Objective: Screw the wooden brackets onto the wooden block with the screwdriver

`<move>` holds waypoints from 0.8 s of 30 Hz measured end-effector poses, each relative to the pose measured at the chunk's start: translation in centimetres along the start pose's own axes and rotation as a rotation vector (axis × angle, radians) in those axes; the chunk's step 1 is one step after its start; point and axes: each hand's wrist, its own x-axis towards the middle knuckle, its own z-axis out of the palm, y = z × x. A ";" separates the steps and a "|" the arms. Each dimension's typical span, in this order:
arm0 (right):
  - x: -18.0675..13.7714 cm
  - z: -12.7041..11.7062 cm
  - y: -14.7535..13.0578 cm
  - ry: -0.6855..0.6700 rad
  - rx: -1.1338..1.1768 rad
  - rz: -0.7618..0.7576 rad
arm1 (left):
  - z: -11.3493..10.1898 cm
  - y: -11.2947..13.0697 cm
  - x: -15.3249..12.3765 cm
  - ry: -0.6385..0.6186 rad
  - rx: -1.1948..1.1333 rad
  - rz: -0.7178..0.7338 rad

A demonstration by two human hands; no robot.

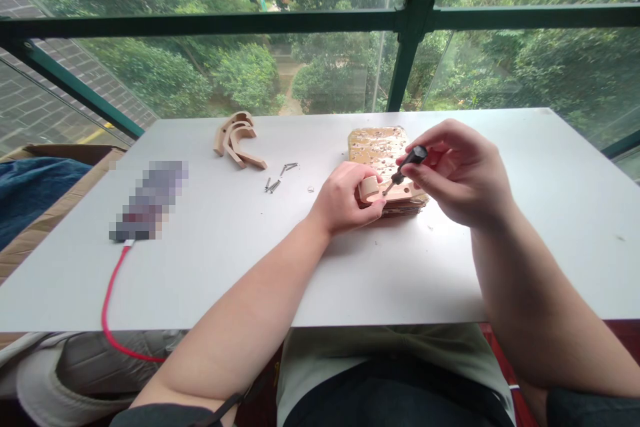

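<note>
My left hand point(349, 197) is closed round the left end of a pale wooden piece point(404, 191), with a round wooden knob point(369, 187) between thumb and fingers. The piece lies on a stack of cardboard point(377, 140) with a pitted, glossy top. Above it, my right hand point(453, 170) grips a screwdriver point(413, 157) by its black handle. The tool slants down to the left, its tip at a spot near my left thumb; whether a screw sits there is too small to tell. A dark hole shows in the wood to the right of the tip.
Several loose screws point(273, 185) lie left of my left hand. Curved wooden pieces point(239, 140) rest at the table's far edge. A blurred-out device point(150, 200) with a red cable point(106, 303) is on the left of the white table point(240, 247). Windows stand behind.
</note>
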 end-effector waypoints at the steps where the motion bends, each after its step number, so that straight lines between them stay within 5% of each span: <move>1: 0.0 0.2 0.0 0.008 -0.007 -0.007 | 0.0 0.0 0.0 0.000 -0.005 -0.011; 11: -0.1 1.6 0.1 0.115 -0.122 -0.037 | -0.4 0.3 0.0 -0.033 -0.095 -0.099; 24: -0.6 1.9 -0.4 -0.048 0.078 0.018 | -0.4 0.4 0.0 -0.053 -0.077 -0.069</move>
